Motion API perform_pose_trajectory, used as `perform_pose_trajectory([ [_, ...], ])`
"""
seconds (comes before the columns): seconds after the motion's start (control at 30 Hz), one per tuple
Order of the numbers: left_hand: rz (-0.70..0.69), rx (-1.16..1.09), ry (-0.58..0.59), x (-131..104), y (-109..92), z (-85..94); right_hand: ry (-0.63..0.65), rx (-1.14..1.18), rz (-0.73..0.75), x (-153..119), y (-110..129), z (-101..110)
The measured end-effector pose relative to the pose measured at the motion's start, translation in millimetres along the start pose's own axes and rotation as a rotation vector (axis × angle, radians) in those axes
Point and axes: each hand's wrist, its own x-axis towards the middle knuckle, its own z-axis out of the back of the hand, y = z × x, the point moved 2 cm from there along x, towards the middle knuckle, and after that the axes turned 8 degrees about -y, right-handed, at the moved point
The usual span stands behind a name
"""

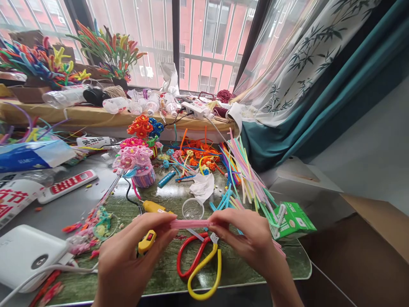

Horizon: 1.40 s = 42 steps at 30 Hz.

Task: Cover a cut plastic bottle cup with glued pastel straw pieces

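Note:
Between my two hands a short pink pipe cleaner piece point(190, 224), perhaps a small bundle, is held level above the table. My left hand point(128, 247) pinches its left end and my right hand point(247, 232) pinches the other. Just below lie scissors point(204, 288) with one red and one yellow handle loop. A yellow glue gun point(153, 207) is partly hidden behind my left fingers. Beyond the pink piece stands a clear round cup point(193, 209), with a crumpled white tissue point(203, 186) behind it.
Loose pastel pipe cleaners point(249, 175) lie at the right by a green box point(294, 219). Pipe cleaner flowers point(136, 157) stand in a striped pot point(144, 177). A remote control point(68, 186) and a white power bank point(30, 256) lie left. Bottles point(116, 104) line the windowsill.

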Motion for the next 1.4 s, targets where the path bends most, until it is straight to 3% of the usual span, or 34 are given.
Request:
perform_pose_trajectory([
  [0.33,-0.074,0.03,0.003,2.4,1.1,1.1,-0.01,0.107,-0.08,1.8,-3.0,-4.5],
  [0.5,-0.107,0.031,0.001,1.4,-0.8,1.3,-0.086,0.337,-0.267,-2.5,-10.4,-11.2],
  [0.63,-0.127,0.028,0.006,1.8,-3.7,-0.1,-0.058,0.519,-0.449,-9.9,-15.9,-18.5],
  [0.9,-0.069,-0.015,0.046,-1.8,-1.3,-7.8,-0.097,0.723,-0.589,-21.6,-20.0,-27.1],
  [1.2,0.058,-0.156,-0.031,-8.9,5.8,-25.5,-0.194,0.582,-0.539,-29.4,-19.9,-18.5],
  [1.4,0.081,-0.191,0.084,-13.9,23.2,-31.3,-0.218,0.401,-0.499,-37.1,-24.8,-7.7],
])
